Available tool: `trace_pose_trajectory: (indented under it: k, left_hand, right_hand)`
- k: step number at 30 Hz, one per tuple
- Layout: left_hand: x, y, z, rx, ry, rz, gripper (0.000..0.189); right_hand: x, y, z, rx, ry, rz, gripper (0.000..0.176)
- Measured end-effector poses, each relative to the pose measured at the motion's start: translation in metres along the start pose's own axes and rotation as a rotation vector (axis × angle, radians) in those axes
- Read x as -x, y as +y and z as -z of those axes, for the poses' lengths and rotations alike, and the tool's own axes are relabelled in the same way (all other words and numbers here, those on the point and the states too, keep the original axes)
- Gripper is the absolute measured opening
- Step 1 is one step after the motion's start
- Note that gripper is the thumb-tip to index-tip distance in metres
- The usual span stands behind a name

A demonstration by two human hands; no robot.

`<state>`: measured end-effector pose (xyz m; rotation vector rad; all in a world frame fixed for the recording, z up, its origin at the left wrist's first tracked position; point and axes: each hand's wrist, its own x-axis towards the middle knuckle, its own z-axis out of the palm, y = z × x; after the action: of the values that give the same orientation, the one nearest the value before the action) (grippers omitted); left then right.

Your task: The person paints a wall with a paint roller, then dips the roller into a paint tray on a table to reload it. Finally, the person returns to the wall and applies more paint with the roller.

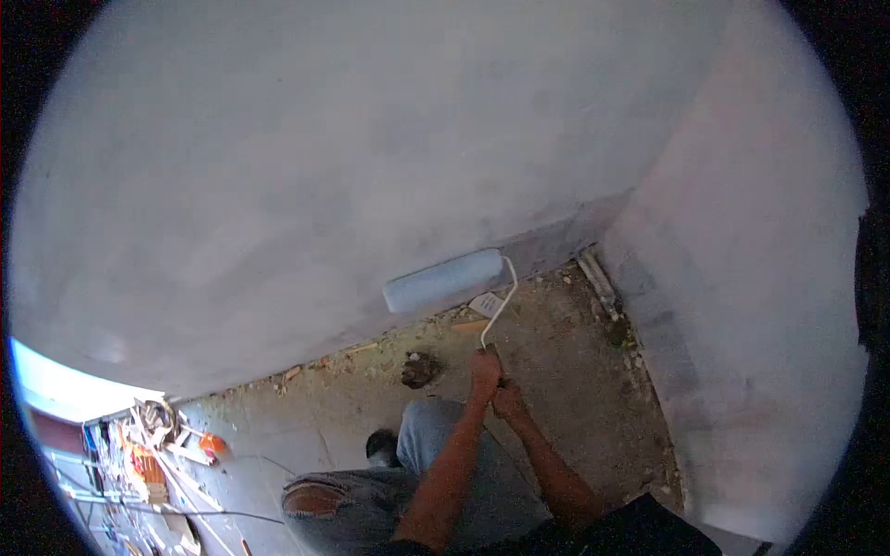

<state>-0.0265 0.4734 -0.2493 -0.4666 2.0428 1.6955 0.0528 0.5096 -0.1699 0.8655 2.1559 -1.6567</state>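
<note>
A paint roller (445,281) with a wide, pale sleeve lies against or very near the lower part of the wall (324,176). Its bent white wire frame (511,292) runs down to a handle that is mostly hidden by my fingers. My left hand (485,372) is closed round the handle, close to the wire. Just below it, my right hand (507,400) is also closed on the handle. The two hands nearly touch.
A second wall (751,352) meets the first at a corner on the right. Debris and a dark lump (421,370) lie on the dirty floor (575,408). At lower left are scattered boards, an orange object (212,445) and a dark cable (218,512). My bent knees are below.
</note>
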Motion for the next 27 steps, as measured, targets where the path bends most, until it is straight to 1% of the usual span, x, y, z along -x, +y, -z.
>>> trace_pose_trajectory:
  k: [2,3,4,5,6,7,8,9,11,12,13,14,16,17,18,20,22,23,24,25,26,27]
  left_hand:
    - [-0.001,-0.002,-0.008,0.098,-0.020,-0.041,0.033]
    - [-0.002,0.003,-0.010,0.157,-0.024,-0.056,0.033]
    - [0.011,0.028,-0.004,0.042,-0.024,-0.159,0.033]
    - [0.035,0.074,0.013,-0.067,-0.014,-0.264,0.033]
    - [0.040,0.101,0.018,-0.087,0.003,-0.357,0.032]
    - [0.045,0.127,0.023,-0.109,0.023,-0.450,0.032]
    - [0.041,0.140,0.024,-0.047,0.043,-0.527,0.032]
    - [0.038,0.134,0.028,-0.056,0.047,-0.560,0.032]
    - [0.034,0.120,0.036,-0.135,0.041,-0.589,0.033]
    - [0.026,0.104,0.033,-0.104,-0.001,-0.453,0.034]
    - [0.018,0.087,0.030,-0.076,-0.036,-0.316,0.035]
    - [0.011,0.059,0.022,0.047,-0.103,-0.038,0.036]
    - [-0.007,0.011,0.013,0.190,-0.157,0.097,0.034]
    - [-0.019,-0.001,0.004,0.126,-0.087,-0.008,0.033]
    - [-0.016,0.000,-0.002,0.100,-0.033,-0.087,0.032]
    - [0.011,0.048,0.003,0.060,0.032,-0.204,0.032]
    - [0.047,0.123,0.026,0.054,0.051,-0.268,0.032]
    - [0.061,0.157,0.036,0.118,0.033,-0.278,0.032]
    - [0.073,0.185,0.045,0.193,0.006,-0.273,0.031]
    - [0.079,0.192,0.051,0.339,-0.027,-0.223,0.032]
    - [0.077,0.177,0.053,0.267,-0.017,-0.368,0.032]
    - [0.061,0.155,0.051,0.201,-0.008,-0.526,0.032]
  right_hand:
    - [0.014,-0.020,0.014,-0.063,-0.037,-0.038,0.032]
    - [0.014,-0.018,0.020,-0.097,-0.051,0.038,0.033]
    - [0.002,-0.007,0.019,-0.100,-0.001,0.167,0.034]
    - [-0.021,0.011,0.013,-0.097,0.041,0.302,0.036]
    - [-0.037,0.018,0.009,-0.094,0.076,0.441,0.037]
    - [-0.031,-0.006,0.014,0.003,0.071,0.413,0.037]
    - [-0.014,-0.053,0.025,0.097,0.063,0.383,0.037]
    - [-0.002,-0.077,0.030,0.188,0.053,0.350,0.037]
    - [-0.016,-0.043,0.012,0.015,0.048,0.450,0.037]
    - [-0.028,-0.025,0.006,-0.067,0.053,0.510,0.038]
    - [-0.036,-0.001,-0.002,0.139,0.030,0.470,0.038]
    - [-0.043,0.028,-0.009,0.344,0.011,0.425,0.039]
    - [-0.034,0.042,-0.010,0.399,-0.001,0.288,0.039]
    - [-0.019,0.030,-0.004,0.246,0.015,0.213,0.038]
    - [-0.013,0.018,0.002,0.090,0.028,0.136,0.037]
    - [-0.019,0.010,0.007,-0.292,-0.135,0.329,0.035]
    - [-0.019,-0.023,0.022,-0.302,-0.182,0.415,0.034]
    - [-0.006,-0.069,0.031,-0.126,-0.148,0.412,0.035]
    - [0.004,-0.090,0.034,0.046,-0.118,0.400,0.035]
    - [-0.017,-0.064,0.018,-0.060,-0.073,0.354,0.037]
    - [-0.057,-0.020,-0.009,-0.166,-0.029,0.309,0.039]
    - [-0.062,-0.006,-0.019,-0.179,-0.017,0.297,0.040]
